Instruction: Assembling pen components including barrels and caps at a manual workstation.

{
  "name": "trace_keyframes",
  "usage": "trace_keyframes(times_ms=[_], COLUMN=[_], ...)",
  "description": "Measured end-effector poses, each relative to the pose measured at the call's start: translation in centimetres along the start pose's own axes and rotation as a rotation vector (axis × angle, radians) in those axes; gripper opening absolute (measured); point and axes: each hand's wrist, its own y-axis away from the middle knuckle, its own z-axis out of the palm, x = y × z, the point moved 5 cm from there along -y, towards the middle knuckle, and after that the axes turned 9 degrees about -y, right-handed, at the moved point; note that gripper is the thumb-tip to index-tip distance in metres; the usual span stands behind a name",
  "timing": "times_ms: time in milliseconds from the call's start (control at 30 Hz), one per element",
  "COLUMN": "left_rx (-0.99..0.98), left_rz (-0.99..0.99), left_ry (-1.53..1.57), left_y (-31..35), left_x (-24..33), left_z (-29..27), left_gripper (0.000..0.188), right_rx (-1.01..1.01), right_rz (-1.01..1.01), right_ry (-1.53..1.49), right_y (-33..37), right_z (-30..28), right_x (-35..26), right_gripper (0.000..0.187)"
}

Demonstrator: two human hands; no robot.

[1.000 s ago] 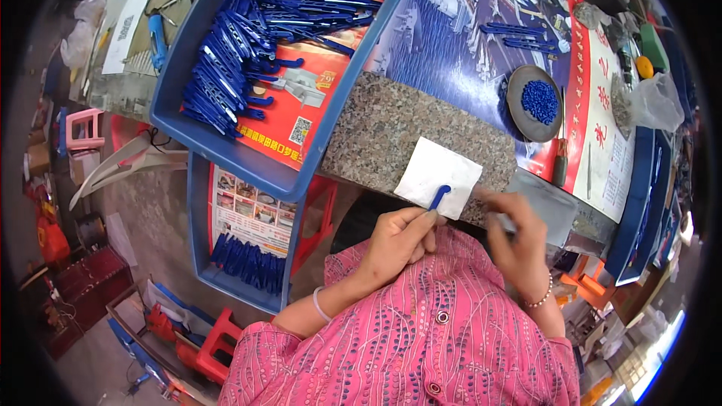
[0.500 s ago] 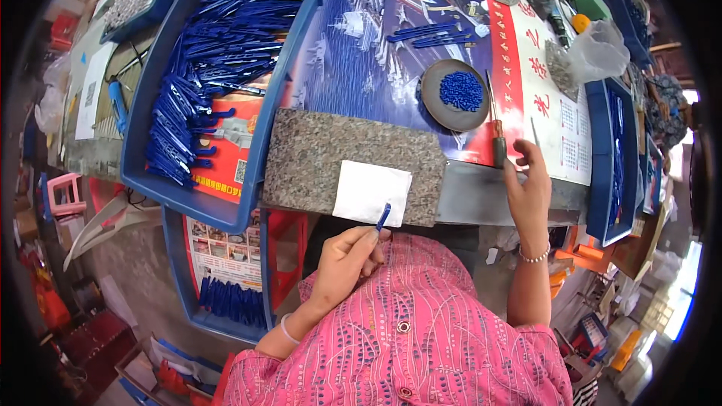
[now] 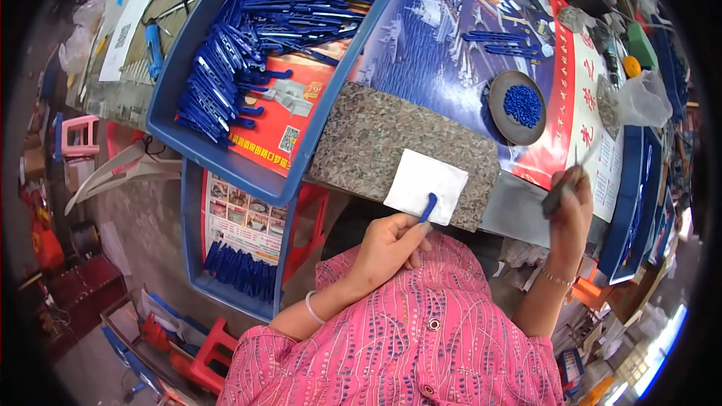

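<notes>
My left hand (image 3: 391,250) pinches a slim blue plastic piece (image 3: 429,208) between thumb and fingers. Its rounded end lies over a white folded cloth or paper pad (image 3: 425,180), which rests on a speckled stone slab (image 3: 376,126). To the right, my right hand (image 3: 571,203) is closed around a dark-handled, screwdriver-like tool (image 3: 555,200), raised over the table's near edge; motion smears it somewhat. Beyond the slab stands a round dark dish (image 3: 499,122) holding many tiny blue pieces (image 3: 522,105).
A large blue tray (image 3: 301,169) on the left holds heaps of blue hooked pieces (image 3: 218,83). Below it sits a second blue tray (image 3: 193,244). Several blue pieces (image 3: 502,43) lie on the poster beyond the dish. Another blue tray (image 3: 626,214) stands at far right.
The whole view has shifted, moving the scene rightward. My right hand has taken up the dark-handled tool that lay by the dish. My left hand still pinches the blue piece over the pad.
</notes>
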Motion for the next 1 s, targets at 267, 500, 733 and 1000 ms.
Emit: trace_keyframes(times_ms=[267, 500, 733, 1000], left_rx=[-0.071, -0.073, -0.036, -0.057], left_rz=[-0.001, 0.041, 0.004, -0.032], left_ry=[0.03, 0.06, 0.09, 0.076], left_y=[-0.5, -0.5, -0.5, -0.8], left_x=[0.0, -0.4, -0.1, -1.1], left_z=[0.1, 0.2, -0.2, -0.4], left_gripper=[0.021, 0.021, 0.021, 0.023], right_rx=[-0.319, -0.554, -0.681, -0.61], right_rz=[0.095, -0.44, -0.58, -0.555], right_ry=[-0.081, 0.537, 0.839, 0.676], right_y=[4.8, 5.9, 6.9, 5.6], right_z=[9.8, 13.3, 15.3, 15.0], right_x=[2.6, 1.2, -2.8, -1.3], right_gripper=[0.019, 0.005, 0.013, 0.016])
